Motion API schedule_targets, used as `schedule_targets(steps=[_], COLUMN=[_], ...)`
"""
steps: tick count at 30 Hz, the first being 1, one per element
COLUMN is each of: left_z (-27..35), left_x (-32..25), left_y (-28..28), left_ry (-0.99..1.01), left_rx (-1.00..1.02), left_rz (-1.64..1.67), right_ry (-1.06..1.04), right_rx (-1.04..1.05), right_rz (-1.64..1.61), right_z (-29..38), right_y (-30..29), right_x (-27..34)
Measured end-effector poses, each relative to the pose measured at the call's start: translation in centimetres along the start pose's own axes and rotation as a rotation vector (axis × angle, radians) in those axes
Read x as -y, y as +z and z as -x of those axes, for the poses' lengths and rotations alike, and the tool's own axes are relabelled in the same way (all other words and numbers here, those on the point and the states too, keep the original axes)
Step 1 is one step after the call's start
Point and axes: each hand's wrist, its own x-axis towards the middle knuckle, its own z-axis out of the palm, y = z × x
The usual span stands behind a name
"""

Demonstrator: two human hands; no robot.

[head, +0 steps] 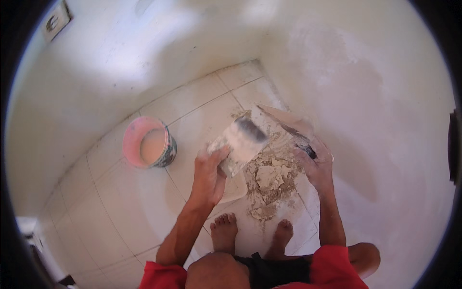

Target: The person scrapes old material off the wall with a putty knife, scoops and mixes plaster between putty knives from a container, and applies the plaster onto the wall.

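My left hand (211,171) grips a flat plaster-smeared plate or blade (236,142) with a dark grey patch near its far end; blur hides its exact kind. Facing it, my right hand (317,164) is closed around the dark handle (307,151) of a wide plastering trowel or scraper (276,124). The two tools are held close together, and I cannot tell whether they touch. Beneath them, broken plaster chunks and crumbs (270,177) are spread over the tiled floor. A pale flat rounded-corner piece (236,189) lies under my left wrist, partly hidden.
To the left stands a pink-lined bucket (130,139) with cloudy liquid inside. Walls meet at a corner ahead; the right wall (361,108) is patchy with plaster and close to my right hand. A wall socket (56,22) is at upper left. My bare feet (224,231) stand beside the debris.
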Motion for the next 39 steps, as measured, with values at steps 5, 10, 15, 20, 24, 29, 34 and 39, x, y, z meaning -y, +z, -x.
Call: schedule_targets(steps=[5, 10, 15, 20, 24, 29, 34, 39], left_z=[0.1, 0.8, 0.2, -1.8, -1.5, -2.8, -1.2, 0.5], left_x=[-1.0, -0.3, -1.0, -1.5, -1.0, -1.7, 0.1, 4.2], left_y=[1.0, 0.5, 0.7, -1.0, 0.8, -2.3, -3.5, -5.1], left_ry=[0.057, 0.256, 0.427, 0.577, 0.768, 1.007, 0.739, 0.516], left_rx=[0.071, 0.03, 0.025, 0.021, 0.002, 0.206, 0.225, -0.052], left_rz=[0.026, -0.017, -0.167, -0.483, -0.755, -0.817, -0.764, -0.366], right_ry=[-0.42, -0.448, -0.153, 0.581, 0.589, 0.584, 0.301, 0.379], right_rx=[-0.008, -0.101, -0.055, 0.112, 0.38, 0.404, 0.151, 0.077], right_rz=[0.365, 0.531, 0.556, -0.406, -0.343, -0.43, -0.737, -1.053], right_z=[-0.9, -1.1, 0.3, -0.2, 0.0, 0.2, -0.4, -0.5], right_y=[1.6, 2.7, 0.4, -1.4, -1.1, -0.2, -2.7, -3.8], right_x=[-0.9, -3.5, -7.7, 0.5, 3.6, 2.6, 1.9, 2.2])
